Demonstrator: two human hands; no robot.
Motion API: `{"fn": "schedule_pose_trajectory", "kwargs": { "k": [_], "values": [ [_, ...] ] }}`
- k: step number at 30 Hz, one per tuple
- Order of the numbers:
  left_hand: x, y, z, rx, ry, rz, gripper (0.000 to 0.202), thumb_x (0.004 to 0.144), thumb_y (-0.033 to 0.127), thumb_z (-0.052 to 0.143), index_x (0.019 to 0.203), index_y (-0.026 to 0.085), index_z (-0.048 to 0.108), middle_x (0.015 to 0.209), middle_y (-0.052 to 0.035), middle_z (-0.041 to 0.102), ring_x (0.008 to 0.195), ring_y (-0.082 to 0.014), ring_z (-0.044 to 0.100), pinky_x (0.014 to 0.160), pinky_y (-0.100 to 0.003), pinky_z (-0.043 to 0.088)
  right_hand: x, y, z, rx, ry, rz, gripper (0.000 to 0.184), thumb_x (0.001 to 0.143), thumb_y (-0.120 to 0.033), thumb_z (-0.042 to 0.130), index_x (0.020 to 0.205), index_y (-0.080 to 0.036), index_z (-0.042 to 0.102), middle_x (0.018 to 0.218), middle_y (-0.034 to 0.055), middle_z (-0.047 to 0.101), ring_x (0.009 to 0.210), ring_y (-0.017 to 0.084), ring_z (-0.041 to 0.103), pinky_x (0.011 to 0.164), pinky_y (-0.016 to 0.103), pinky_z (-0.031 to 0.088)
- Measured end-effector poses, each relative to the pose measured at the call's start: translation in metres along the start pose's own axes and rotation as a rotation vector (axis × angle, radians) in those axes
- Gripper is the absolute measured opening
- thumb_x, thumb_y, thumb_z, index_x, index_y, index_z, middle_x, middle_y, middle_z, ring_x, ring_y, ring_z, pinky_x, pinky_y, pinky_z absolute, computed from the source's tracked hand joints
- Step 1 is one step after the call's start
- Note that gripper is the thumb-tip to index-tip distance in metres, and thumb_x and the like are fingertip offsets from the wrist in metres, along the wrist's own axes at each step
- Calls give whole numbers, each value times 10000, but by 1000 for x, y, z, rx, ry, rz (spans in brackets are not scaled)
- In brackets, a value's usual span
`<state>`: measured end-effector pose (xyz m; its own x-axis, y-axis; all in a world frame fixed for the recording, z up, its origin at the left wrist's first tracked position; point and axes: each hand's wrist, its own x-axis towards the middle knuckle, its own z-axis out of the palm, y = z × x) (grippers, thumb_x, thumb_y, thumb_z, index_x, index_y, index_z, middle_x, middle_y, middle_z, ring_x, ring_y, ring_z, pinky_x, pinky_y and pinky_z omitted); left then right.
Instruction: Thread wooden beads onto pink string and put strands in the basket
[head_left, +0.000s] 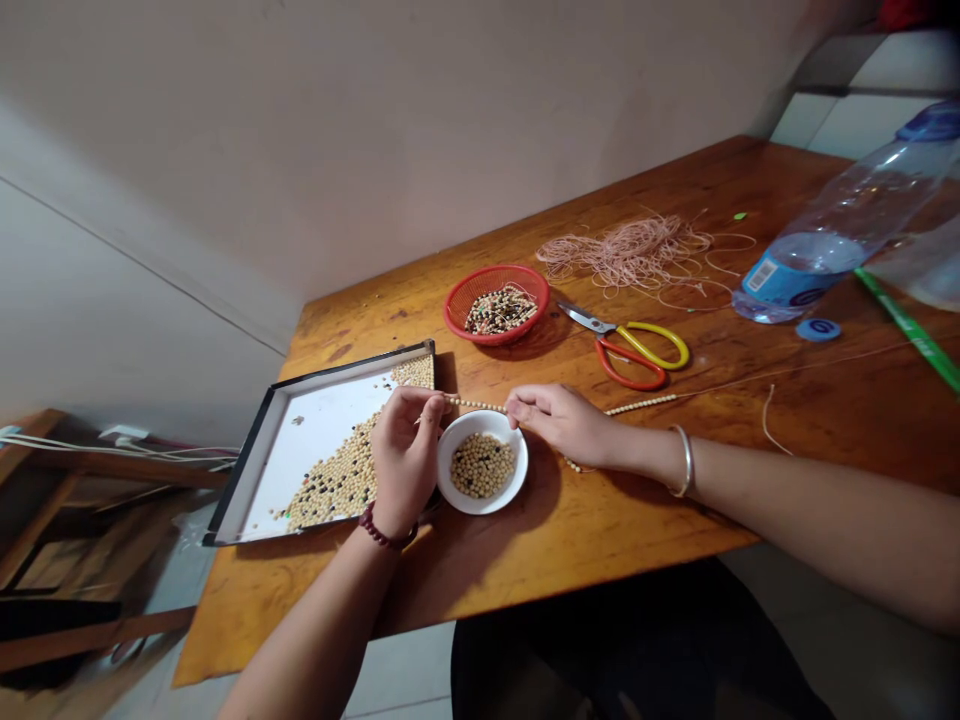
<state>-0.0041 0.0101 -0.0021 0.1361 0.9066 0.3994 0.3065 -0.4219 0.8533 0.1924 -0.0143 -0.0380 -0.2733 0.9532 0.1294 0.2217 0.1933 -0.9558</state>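
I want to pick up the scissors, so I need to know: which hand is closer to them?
The right hand is nearer; it is just in front of the scissors. The left hand is farther away, on the other side of the white bowl.

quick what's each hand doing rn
Left hand: closed, pinching the bead string.
Right hand: closed, pinching the bead string too.

Soft indoor light puts a mild shadow under the white bowl [448, 482]; edges stretch.
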Motion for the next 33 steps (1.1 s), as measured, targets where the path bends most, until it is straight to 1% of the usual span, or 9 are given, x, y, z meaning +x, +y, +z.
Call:
{"fn": "schedule_pose_trajectory", "kwargs": {
  "k": [5,10,13,19,22,25,28,31,33],
  "values": [
    [1,-1,-1,-118,0,-158,203,803,370,668,813,168,644,752,-22,608,640,-84,543,543,-171,445,1,3,2,85,-42,-43,355,932,-422,406,754,-153,554,671,4,523,634,121,448,623,255,352],
    [2,-2,-1,-544,-100,-449,249,723,401,740,777,182,634,688,11,522,624,-69,487,504,-134,405,3,0,3,235,-106,-29,431,893,-542,428,723,-160,530,680,7,517,663,130,461,646,263,366],
    [2,1,0,-671,-122,-539,227,708,350,763,808,183,645,710,14,532,637,-59,490,483,-112,384,2,-3,4,280,-120,-11,452,870,-580,451,717,-162,530,686,9,527,667,129,466,650,265,369],
    [3,5,-1,-632,-128,-570,244,691,365,772,798,178,659,696,19,558,618,-55,498,500,-128,403,-1,-5,6,341,-146,1,445,869,-572,470,711,-162,543,681,10,531,651,120,463,645,266,363],
    [3,6,-1,-586,-119,-501,222,691,356,773,784,186,665,706,10,573,641,-68,515,529,-142,425,-2,-5,7,355,-148,17,453,867,-566,480,744,-142,582,667,9,527,619,107,441,605,256,345],
    [3,7,-1,-585,-103,-408,175,703,327,766,755,192,668,697,10,575,627,-64,502,533,-144,424,-2,-4,7,421,-154,60,465,881,-552,460,855,-116,620,534,-55,378,491,80,301,486,237,241],
    [3,7,0,-614,-81,-414,160,697,305,768,729,195,657,727,8,586,633,-66,507,523,-148,419,-2,-5,7,495,-156,95,495,888,-551,438,950,-95,617,484,-99,240,439,70,194,448,236,165],
    [3,8,1,-639,-51,-454,185,676,298,781,701,192,631,778,2,592,670,-76,528,517,-148,421,-2,-7,7,501,-150,79,470,859,-557,492,909,-110,628,528,-58,396,483,75,338,484,227,267],
    [3,9,0,-632,-47,-465,195,678,301,779,699,191,620,792,-1,586,682,-79,528,520,-147,424,-1,-9,7,462,-143,79,426,817,-544,568,860,-125,630,653,-3,540,583,95,456,560,239,347]
  ]
}}
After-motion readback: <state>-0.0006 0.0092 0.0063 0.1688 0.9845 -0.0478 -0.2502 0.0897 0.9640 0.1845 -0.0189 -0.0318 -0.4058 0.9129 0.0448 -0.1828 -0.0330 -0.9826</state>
